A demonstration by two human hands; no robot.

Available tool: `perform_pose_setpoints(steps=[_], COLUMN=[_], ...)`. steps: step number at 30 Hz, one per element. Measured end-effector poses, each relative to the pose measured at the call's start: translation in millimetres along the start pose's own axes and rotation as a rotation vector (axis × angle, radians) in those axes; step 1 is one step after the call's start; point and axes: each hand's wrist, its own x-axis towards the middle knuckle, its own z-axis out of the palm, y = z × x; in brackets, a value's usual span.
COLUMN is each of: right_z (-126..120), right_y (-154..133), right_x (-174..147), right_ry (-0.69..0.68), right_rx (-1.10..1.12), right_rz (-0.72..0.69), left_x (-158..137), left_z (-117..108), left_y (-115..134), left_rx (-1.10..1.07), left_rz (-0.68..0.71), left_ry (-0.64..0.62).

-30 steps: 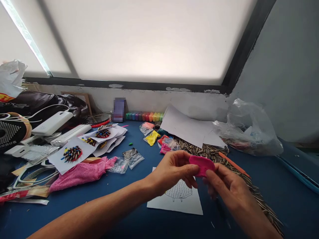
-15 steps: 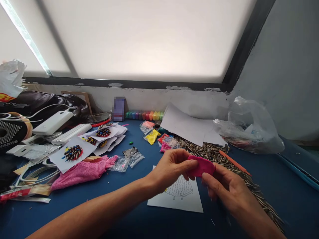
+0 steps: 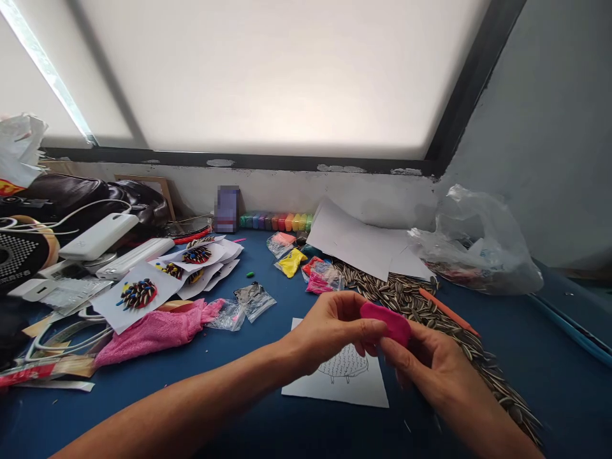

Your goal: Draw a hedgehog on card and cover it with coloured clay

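A flattened piece of magenta modelling clay [image 3: 389,320] is pinched between both hands above the table. My left hand [image 3: 337,325] grips its left end with thumb and fingers, while my right hand [image 3: 425,357] holds the right end. Below them lies a white sheet of paper [image 3: 306,387] with a line drawing of a rounded, spiky-marked body on short legs. My left hand hides the drawing's upper part. Behind and right of my hands spreads a pile of striped sunflower seeds [image 3: 415,293], with an orange pencil-like stick [image 3: 449,312] across it.
Small packets of yellow clay [image 3: 291,262] and pink clay [image 3: 322,280] lie beyond my hands. Left are seed-covered paper pictures [image 3: 138,294], a pink cloth [image 3: 153,335] and white power banks [image 3: 100,236]. A plastic bag [image 3: 482,248] and white sheets [image 3: 351,239] stand at the back.
The clay piece has tilted and been bent between my fingers, its right end lower. My right hand's thumb has moved left, nearer the left thumb.
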Motion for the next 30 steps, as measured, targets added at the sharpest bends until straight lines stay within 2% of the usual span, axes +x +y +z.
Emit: perform_pose_setpoints(steps=[6,12,16,19,30], right_z=[-5,-6,-6,-7,-6], right_y=[-1,4,7,8,11], right_x=[3,3,3,3,5], right_ry=[0.112,0.141,0.113,0.094,0.160], right_rx=[-0.059,-0.047,-0.069,-0.085,-0.013], right_rz=[-0.130,-0.146,-0.126,-0.108,-0.129], left_x=[1,1,1,0,-1], left_z=[-1,6,8,9,5], left_y=[1,1,-1,-2,-11], left_rx=[-0.005,-0.061,-0.073,-0.039,0.008], left_rz=[-0.010,-0.060,-0.092,-0.099,-0.055], left_ry=[0.021,0.073,0.109,0.098,0.064])
